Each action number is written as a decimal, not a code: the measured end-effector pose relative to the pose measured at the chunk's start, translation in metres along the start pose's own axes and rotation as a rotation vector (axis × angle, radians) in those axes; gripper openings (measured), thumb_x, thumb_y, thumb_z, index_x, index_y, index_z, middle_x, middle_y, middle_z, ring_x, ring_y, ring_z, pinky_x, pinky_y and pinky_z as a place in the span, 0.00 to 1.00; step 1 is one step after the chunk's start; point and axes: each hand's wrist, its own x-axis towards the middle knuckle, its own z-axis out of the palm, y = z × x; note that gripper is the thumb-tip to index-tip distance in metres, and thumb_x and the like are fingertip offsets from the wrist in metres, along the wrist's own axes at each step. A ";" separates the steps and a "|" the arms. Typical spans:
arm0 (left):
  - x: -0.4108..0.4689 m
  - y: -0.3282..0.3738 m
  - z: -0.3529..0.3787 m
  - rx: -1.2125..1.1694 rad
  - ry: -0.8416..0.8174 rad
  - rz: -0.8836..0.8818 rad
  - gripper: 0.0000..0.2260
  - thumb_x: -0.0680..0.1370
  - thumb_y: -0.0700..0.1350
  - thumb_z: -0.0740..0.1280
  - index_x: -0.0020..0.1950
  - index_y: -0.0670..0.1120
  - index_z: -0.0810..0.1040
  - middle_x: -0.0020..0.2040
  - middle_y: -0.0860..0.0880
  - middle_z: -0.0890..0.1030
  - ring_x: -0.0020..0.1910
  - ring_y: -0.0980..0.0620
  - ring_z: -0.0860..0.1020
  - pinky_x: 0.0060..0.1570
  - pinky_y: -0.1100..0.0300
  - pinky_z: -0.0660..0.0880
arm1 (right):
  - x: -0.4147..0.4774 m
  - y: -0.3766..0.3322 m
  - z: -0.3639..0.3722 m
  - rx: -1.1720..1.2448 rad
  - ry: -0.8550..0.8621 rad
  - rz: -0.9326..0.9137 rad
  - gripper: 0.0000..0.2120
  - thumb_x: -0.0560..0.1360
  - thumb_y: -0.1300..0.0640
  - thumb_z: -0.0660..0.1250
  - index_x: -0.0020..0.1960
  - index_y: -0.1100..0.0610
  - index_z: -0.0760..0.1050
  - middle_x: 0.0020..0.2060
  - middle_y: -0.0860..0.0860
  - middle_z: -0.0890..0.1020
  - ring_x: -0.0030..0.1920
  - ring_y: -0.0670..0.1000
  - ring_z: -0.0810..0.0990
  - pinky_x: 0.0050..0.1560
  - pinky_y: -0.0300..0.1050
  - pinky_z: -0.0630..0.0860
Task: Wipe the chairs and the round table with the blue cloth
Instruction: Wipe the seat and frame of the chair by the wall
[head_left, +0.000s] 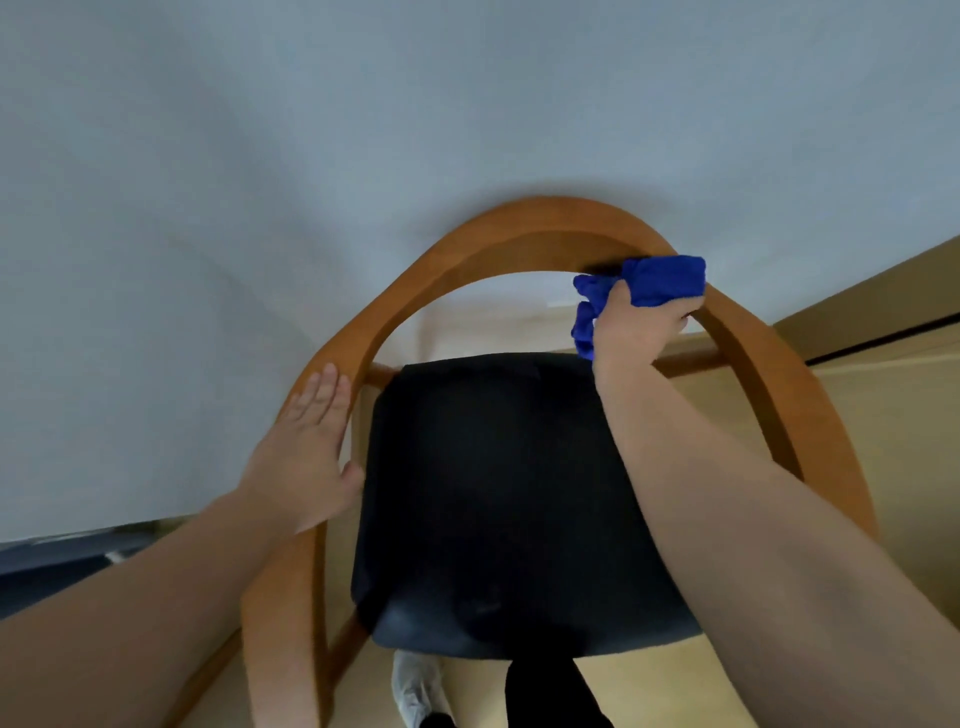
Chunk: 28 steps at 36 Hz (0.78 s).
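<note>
A: R hand (641, 332) is clenched on the blue cloth (654, 283) at the top right of the chair (395, 291) back rail. L hand (306, 447) lies flat and spread on the left rail.

B: Imo keep the cloth wrapped over the rail's edge and brace w/ the L.

Reaching forward with both bare forearms, wide apart. Laying the left hand (306, 447) flat, palm down, fingers (324, 387) straight and pressed together, pointing up and away, thumb tucked out to the inner side. Stretching the right arm further out, wrist bent slightly. Curling the right hand (641, 327) tightly, fingers wrapping over the far side, thumb pinching from the near side, knuckles facing right.
</note>
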 end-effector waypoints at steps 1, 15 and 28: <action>0.000 -0.001 -0.001 -0.019 -0.006 0.001 0.39 0.77 0.53 0.59 0.73 0.48 0.32 0.74 0.50 0.32 0.70 0.57 0.32 0.68 0.61 0.37 | -0.003 -0.003 0.007 0.029 0.025 0.013 0.41 0.73 0.56 0.70 0.76 0.57 0.49 0.69 0.57 0.66 0.61 0.56 0.76 0.60 0.54 0.76; 0.001 -0.011 -0.015 -0.111 -0.095 -0.033 0.41 0.76 0.48 0.66 0.76 0.55 0.37 0.72 0.59 0.33 0.69 0.61 0.35 0.70 0.59 0.52 | -0.100 0.005 0.100 0.176 -0.276 -0.037 0.46 0.73 0.58 0.68 0.79 0.52 0.39 0.74 0.53 0.64 0.71 0.54 0.68 0.71 0.53 0.66; 0.001 -0.019 -0.016 -0.141 -0.102 -0.005 0.42 0.74 0.42 0.66 0.76 0.55 0.39 0.74 0.59 0.36 0.70 0.62 0.37 0.70 0.61 0.50 | -0.122 0.062 0.069 0.291 -0.706 0.119 0.34 0.68 0.59 0.72 0.72 0.50 0.66 0.62 0.51 0.78 0.59 0.53 0.79 0.60 0.59 0.77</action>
